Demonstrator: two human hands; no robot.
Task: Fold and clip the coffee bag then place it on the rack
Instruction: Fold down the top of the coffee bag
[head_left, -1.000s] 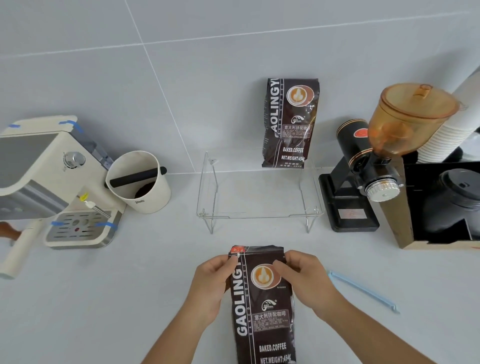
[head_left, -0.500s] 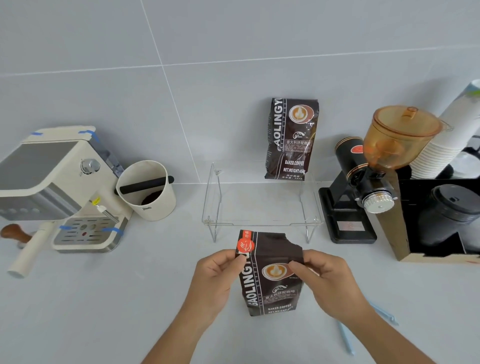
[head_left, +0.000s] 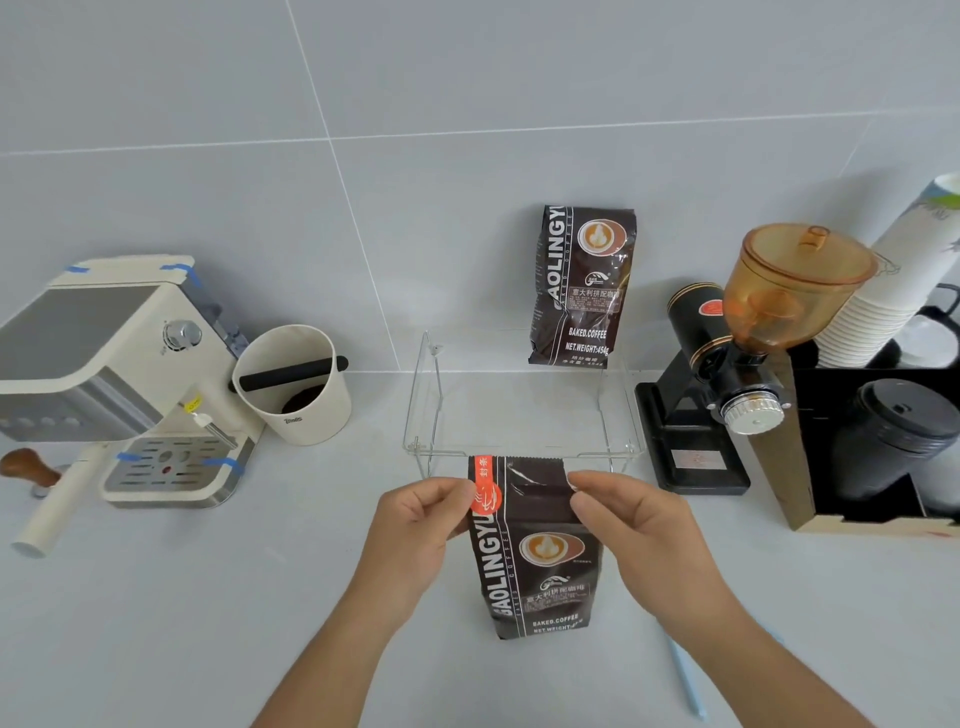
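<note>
Dark-brown foil coffee bag (head_left: 535, 551), head view: stands upright on the pale grey worktop (head_left: 156, 623), just in front of the rack, label facing the camera, orange seal sticker at its upper left corner.

Left hand (head_left: 421, 535): fingers pinched on the bag's upper left edge, over the sticker.

Right hand (head_left: 639, 525): fingers pinched on the bag's upper right edge. Top flap of the bag is raised and creased between the two hands.

Clear acrylic rack (head_left: 524, 410): stands against the tiled wall, behind the held bag.

Second coffee bag (head_left: 582, 286): same print, upright on the rack's rear right, leaning on the wall.

Light-blue clip (head_left: 685, 680): long and thin, lies on the worktop near the right forearm, partly hidden by it.

Cream espresso machine (head_left: 114, 374): far left, blue tape on its corners.

Cream knock box (head_left: 293, 387): just right of the machine, black bar across its mouth.

Black grinder (head_left: 727, 384): right of the rack, amber hopper on top.

Stacked paper cups (head_left: 893, 291): far right, above a dark box.
</note>
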